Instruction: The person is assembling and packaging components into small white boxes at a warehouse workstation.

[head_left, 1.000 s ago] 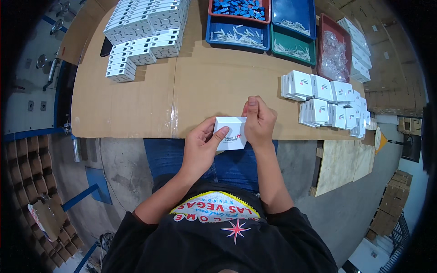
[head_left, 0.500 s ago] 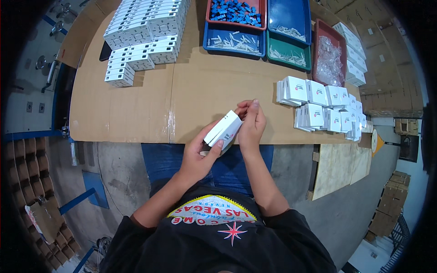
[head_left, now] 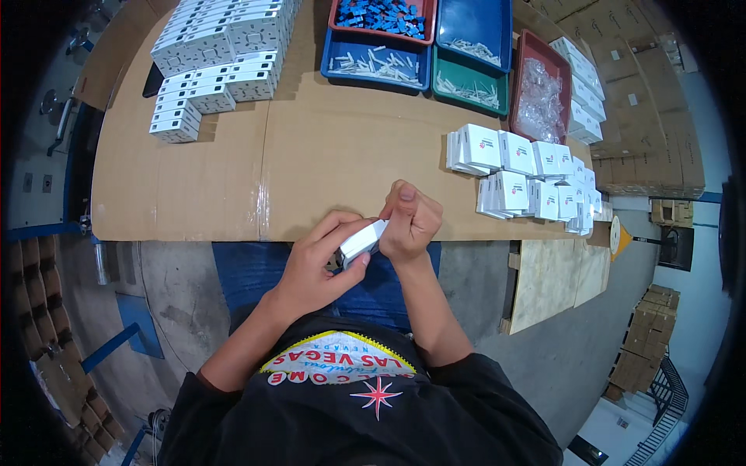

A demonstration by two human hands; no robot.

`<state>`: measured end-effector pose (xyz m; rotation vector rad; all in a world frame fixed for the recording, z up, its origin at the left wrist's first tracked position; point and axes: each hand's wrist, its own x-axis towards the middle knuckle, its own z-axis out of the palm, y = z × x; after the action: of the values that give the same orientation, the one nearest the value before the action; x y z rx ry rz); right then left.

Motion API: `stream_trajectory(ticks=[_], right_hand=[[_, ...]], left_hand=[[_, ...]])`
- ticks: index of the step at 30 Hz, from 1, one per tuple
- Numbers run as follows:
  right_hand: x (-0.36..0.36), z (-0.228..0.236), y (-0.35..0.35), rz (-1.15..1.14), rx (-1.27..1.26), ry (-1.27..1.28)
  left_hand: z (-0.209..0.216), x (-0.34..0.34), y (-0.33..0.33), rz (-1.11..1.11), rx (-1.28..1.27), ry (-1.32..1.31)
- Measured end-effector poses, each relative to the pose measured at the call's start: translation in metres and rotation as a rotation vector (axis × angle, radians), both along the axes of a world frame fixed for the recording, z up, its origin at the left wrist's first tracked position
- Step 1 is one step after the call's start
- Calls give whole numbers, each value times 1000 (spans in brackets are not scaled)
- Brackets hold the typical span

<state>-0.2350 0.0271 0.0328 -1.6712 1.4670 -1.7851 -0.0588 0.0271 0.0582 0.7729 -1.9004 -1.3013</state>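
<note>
A small white box (head_left: 362, 243) is held over the near edge of the table, tilted with one end toward the upper right. My left hand (head_left: 317, 260) grips it, fingers along the far side and thumb on the near side. At the box's upper right end, my right hand (head_left: 413, 223) is curled closed against it; its fingertips are partly hidden. To the right lie rows of similar flat white boxes (head_left: 511, 190) with small printed marks.
Stacked white boxes with dark square cut-outs (head_left: 210, 46) stand at far left. Farther back are a red tray (head_left: 426, 39) of blue parts, a blue tray (head_left: 373, 81) and a green tray (head_left: 466, 102) of white sticks, and a dark red tray (head_left: 516, 124) of clear plastic pieces.
My right hand has curled from loosely bent fingers into a closed grip at the box's end. The box has turned, so its printed face shows less. The whole view has shifted slightly.
</note>
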Motion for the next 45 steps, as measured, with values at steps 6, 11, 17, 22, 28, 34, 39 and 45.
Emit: stream_trajectory(ticks=[6,11,17,22,28,34,39,45], right_hand=[[6,10,1,-40,-29,-247],[7,8,2,-75,41,-394],[3,12,2,-164,72,-456],[-6,16,9,8,29,-101],[-11,-1,11,10,-9,-224],[-4,24,5,-1,-56,-34],[-10,10,12,14,-5,-117],[-5,8,7,-12,-16,-223]], left_hand=[[-8,-5,6,47,118,131],[-27,-2,19,26,226,65],[-23,-1,19,91,186,53],[-20,1,15,75,3,-4],[-16,2,14,39,-8,-14],[-17,2,9,52,-6,43],[-14,1,9,30,-94,41],[-11,4,6,42,-93,-12]])
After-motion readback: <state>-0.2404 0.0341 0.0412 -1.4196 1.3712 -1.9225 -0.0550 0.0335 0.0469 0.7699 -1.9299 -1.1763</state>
